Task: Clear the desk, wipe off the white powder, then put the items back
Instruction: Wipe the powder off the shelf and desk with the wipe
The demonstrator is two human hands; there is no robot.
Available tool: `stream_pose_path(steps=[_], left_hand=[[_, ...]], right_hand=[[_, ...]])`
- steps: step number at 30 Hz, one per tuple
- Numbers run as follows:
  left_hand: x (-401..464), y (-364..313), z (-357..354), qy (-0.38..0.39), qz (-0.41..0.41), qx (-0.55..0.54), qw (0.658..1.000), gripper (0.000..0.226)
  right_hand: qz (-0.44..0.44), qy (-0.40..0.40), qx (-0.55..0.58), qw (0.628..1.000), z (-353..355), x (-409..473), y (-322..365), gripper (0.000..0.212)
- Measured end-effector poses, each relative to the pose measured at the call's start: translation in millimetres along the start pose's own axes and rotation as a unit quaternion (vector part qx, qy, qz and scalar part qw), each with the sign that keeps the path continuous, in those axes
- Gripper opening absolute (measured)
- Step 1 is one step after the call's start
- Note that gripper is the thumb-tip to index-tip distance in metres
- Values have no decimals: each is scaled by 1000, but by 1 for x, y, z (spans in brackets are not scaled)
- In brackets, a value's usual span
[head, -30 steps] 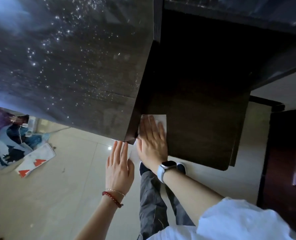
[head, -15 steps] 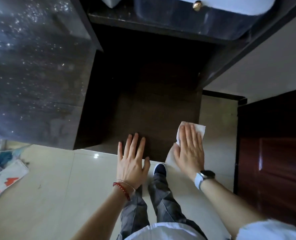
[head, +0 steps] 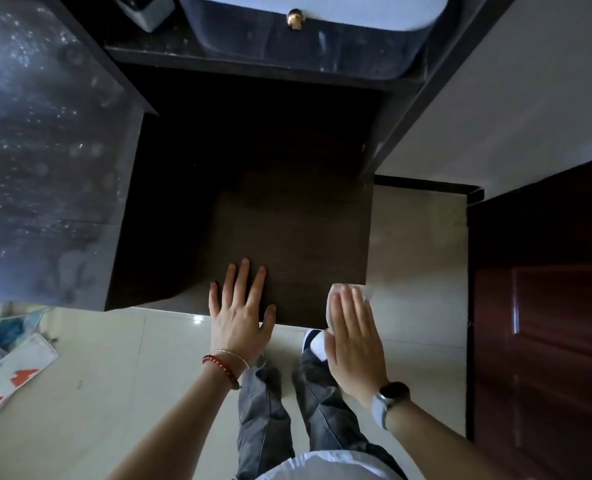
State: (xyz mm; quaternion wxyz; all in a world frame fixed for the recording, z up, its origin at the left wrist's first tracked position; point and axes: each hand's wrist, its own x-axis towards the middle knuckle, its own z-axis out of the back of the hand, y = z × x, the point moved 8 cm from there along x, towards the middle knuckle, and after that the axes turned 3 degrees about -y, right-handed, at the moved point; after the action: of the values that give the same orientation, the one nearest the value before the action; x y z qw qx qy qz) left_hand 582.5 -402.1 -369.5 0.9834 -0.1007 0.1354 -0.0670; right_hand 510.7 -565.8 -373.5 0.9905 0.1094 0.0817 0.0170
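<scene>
Both hands flat on the low dark shelf, tissue under the right one

The left hand (head: 240, 318) lies spread, fingers straight, on the front edge of the brown shelf (head: 287, 237) and holds nothing. The right hand (head: 353, 337) is flat too, fingers together, pressing a white tissue (head: 332, 299) onto the shelf's front right corner; only the tissue's edges peek out around the fingers. To the left, the dark desk top (head: 45, 150) is speckled all over with white powder (head: 27, 57), and it blocks that side of the shelf. Up top there's a drawer with a brass knob (head: 295, 19). A reddish door (head: 547, 323) stands to the right. On the floor far left lies a white paper with red marks (head: 13, 375) beside some blue clutter I can't make out.
</scene>
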Motion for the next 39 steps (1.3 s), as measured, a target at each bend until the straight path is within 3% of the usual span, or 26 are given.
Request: stream_pose_path(steps=[9, 16, 19, 22, 28, 31, 33, 35, 39], left_hand=[[-11, 10, 9, 4, -25, 29, 999, 56], [-62, 75, 12, 8, 121, 5, 993, 56], [-70, 83, 12, 14, 130, 6, 991, 56], [-67, 76, 12, 15, 137, -2, 990, 58], [-60, 54, 8, 40, 173, -78, 981, 63], [-64, 53, 16, 60, 170, -74, 981, 64], [-72, 56, 27, 65, 181, -87, 977, 63], [-82, 60, 44, 49, 198, -109, 973, 60], [-104, 74, 82, -2, 200, -151, 968, 55]], right_hand=[[-91, -41, -6, 995, 21, 120, 2, 60], [186, 25, 22, 982, -18, 77, 151, 60], [214, 50, 37, 975, -20, 63, 152, 58], [170, 48, 48, 983, -9, 63, 104, 54], [-22, 25, 43, 998, 21, 73, -3, 56], [-49, 41, 115, 991, 20, 68, 10, 53], [-8, 87, 166, 982, 12, 55, 37, 50], [36, 142, 255, 956, 11, 42, 68, 47], [-43, 160, 431, 887, 48, 40, 108, 42]])
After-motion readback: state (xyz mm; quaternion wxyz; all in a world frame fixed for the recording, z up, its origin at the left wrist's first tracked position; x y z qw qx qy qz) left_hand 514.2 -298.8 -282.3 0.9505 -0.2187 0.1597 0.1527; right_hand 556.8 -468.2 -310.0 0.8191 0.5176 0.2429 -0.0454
